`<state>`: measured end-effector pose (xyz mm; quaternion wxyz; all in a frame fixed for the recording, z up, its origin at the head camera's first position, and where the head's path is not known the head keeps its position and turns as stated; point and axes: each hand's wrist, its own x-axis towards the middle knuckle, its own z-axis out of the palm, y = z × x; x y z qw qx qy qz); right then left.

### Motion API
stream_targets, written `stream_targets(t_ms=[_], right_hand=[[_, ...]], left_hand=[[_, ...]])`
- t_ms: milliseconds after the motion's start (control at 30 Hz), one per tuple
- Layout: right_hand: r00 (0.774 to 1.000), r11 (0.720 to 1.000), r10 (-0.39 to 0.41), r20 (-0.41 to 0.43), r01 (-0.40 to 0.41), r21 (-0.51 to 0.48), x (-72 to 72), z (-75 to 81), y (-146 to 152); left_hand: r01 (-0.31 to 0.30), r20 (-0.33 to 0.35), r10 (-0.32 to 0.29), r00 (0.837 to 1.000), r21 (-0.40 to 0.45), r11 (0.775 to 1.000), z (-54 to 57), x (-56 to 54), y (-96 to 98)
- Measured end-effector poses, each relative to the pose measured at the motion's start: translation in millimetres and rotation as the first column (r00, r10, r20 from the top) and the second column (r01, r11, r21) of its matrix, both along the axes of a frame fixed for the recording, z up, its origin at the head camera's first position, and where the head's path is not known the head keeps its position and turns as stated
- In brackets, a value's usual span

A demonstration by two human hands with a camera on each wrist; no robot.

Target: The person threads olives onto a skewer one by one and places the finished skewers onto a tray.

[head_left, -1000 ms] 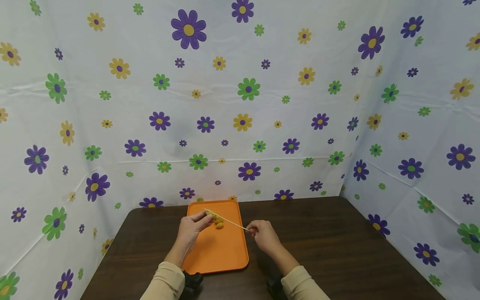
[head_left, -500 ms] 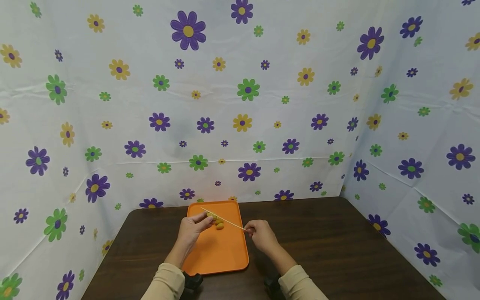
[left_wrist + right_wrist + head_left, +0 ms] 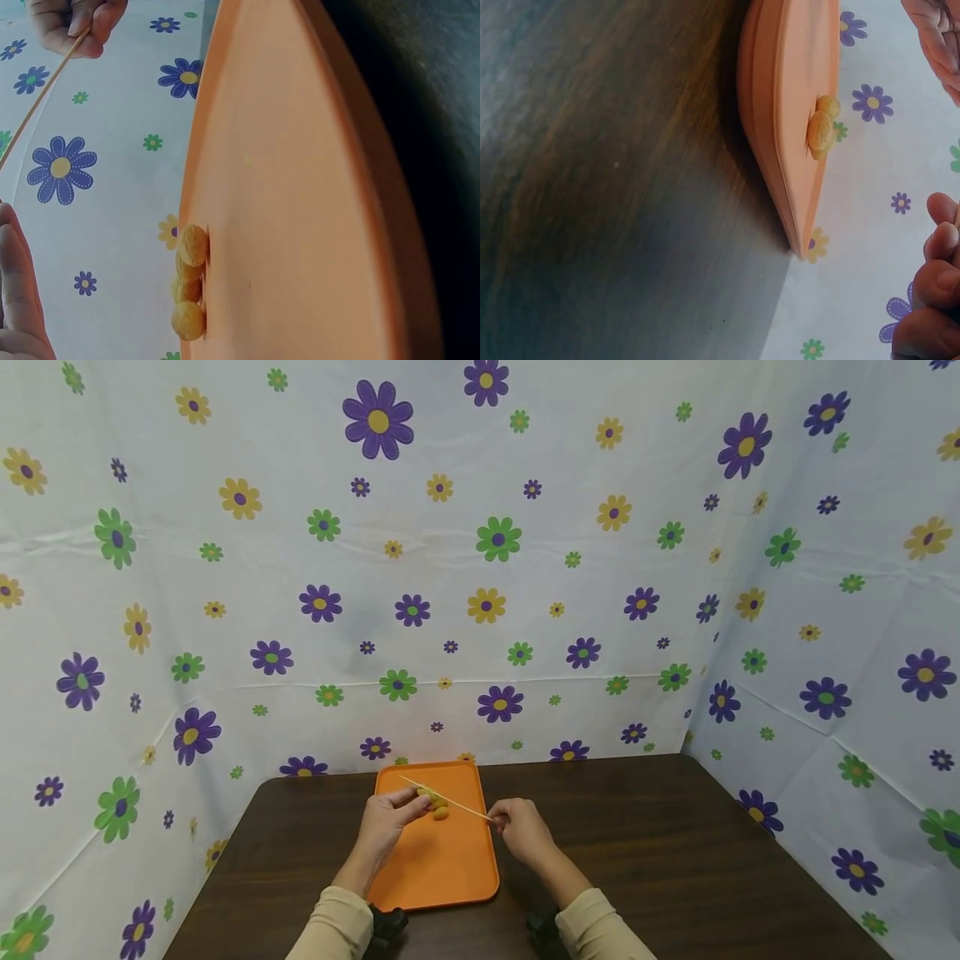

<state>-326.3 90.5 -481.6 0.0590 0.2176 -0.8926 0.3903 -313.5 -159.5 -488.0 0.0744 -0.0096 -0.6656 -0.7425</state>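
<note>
your right hand pinches one end of the thin stick, which slants above the orange tray; your left hand has thumb and fingers drawn close near its far end (whether they pinch anything, i cannot tell); small yellow balls lie clustered on the tray. the tray rests on the dark table.

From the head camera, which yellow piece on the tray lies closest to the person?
The yellow piece lowest in the head view; the other yellow pieces visible on the orange tray lie farther back.
</note>
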Motion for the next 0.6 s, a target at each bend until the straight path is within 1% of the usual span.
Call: stream_targets(t_ms=[100,200,367,567,600], right_hand=[[1.0,1.0,-0.004,0.016,0.004,-0.003,-0.5,0.0,-1.4],[1.0,1.0,-0.003,0.015,0.003,-0.005,-1.7,0.9,-2.7],[1.0,1.0,-0.003,0.014,0.003,0.001,-4.5,3.7,-5.1],[0.999,1.0,-0.004,0.036,0.003,0.022,-7.2,5.6,-9.6],[1.0,1.0,0.001,0.028,-0.001,0.027,-7.8,5.9,-10.8]], left_hand=[[0.009,0.004,-0.009,1.0,-0.001,1.0,1.2,-0.7,1.2],[0.014,0.005,-0.014,1.0,-0.013,1.0,1.1,-1.7,1.8],[0.016,-0.001,-0.016,1.0,-0.025,1.0,-2.4,-3.3,1.3],[0.018,0.009,-0.018,1.0,-0.016,1.0,-6.7,-5.1,2.1],[0.025,0.003,-0.025,1.0,-0.016,1.0,-7.0,-5.2,2.6]])
